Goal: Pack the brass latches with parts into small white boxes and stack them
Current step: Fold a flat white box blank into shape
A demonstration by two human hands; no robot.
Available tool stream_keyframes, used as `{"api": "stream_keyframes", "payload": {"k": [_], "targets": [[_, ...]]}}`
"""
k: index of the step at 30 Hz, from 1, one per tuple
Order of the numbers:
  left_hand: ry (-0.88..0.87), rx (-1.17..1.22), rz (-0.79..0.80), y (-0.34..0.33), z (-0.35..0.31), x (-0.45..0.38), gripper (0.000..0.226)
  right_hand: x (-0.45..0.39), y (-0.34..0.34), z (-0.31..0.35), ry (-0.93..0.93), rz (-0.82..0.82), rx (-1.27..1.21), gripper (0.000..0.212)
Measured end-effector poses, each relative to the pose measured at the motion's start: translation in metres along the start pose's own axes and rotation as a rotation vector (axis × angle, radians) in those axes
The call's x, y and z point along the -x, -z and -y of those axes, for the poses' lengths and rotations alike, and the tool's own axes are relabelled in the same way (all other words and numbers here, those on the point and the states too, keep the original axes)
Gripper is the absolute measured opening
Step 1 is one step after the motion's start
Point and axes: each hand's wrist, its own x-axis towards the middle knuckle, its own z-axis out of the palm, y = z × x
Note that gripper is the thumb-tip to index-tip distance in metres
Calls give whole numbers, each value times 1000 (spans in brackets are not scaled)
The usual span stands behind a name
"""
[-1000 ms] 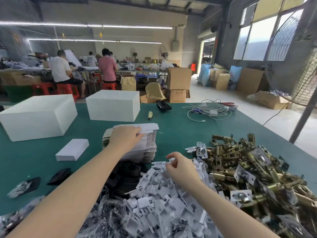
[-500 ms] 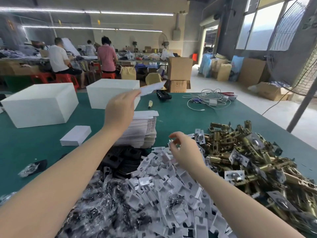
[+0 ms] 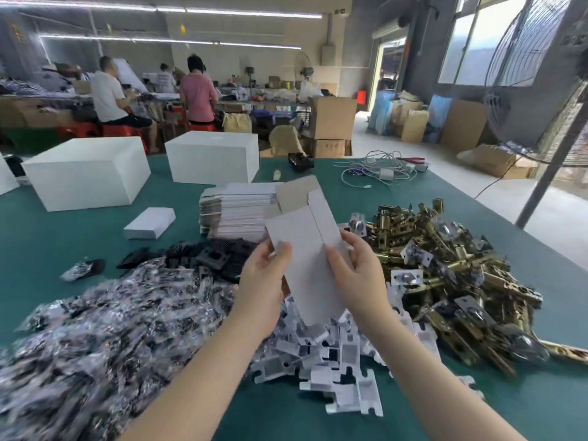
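White card, flat and unfolded: the small white cardboard box blank (image 3: 307, 246) is now held up between both hands over the counter, its brown inner flap pointing away. Half a second ago only the left hand had it, lifted off the stack, while the right hand picked among the white inserts. Left hand (image 3: 264, 281) pinches the blank's left edge, thumb on its face; right hand (image 3: 359, 275) grips the right edge, fingers curled behind. Judgement: the box is picked but not yet erected; nothing is packed in it.

Near: heap of clear plastic bags of dark small parts (image 3: 105, 338) at left, touching a pile of white plastic insert pieces (image 3: 334, 361) directly below the hands. Right: the heap of brass latches (image 3: 445, 268), spreading to the near right edge of the green counter (image 3: 63, 237).

Middle: black plastic plates (image 3: 206, 256), then the stack of flat white box blanks (image 3: 235, 211), one closed small white box (image 3: 149, 222) beside it on bare green cloth, the likeliest room for stacking.

Far: two large white cartons (image 3: 86, 173), tangled white cables (image 3: 378, 171) near the far edge.
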Motion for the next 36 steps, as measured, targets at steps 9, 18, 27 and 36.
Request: {"api": "stream_keyframes", "payload": {"k": [9, 18, 27, 36], "targets": [[96, 59, 57, 8, 33, 18, 39, 29, 6, -34, -23, 47, -4, 44], [95, -7, 50, 4, 23, 11, 23, 30, 10, -26, -81, 10, -109, 38], [56, -115, 114, 0, -1, -29, 19, -9, -6, -6, 145, 51, 324, 77], [-177, -815, 334, 18, -11, -49, 22, -41, 13, 9, 328, 6, 885, 84]]}}
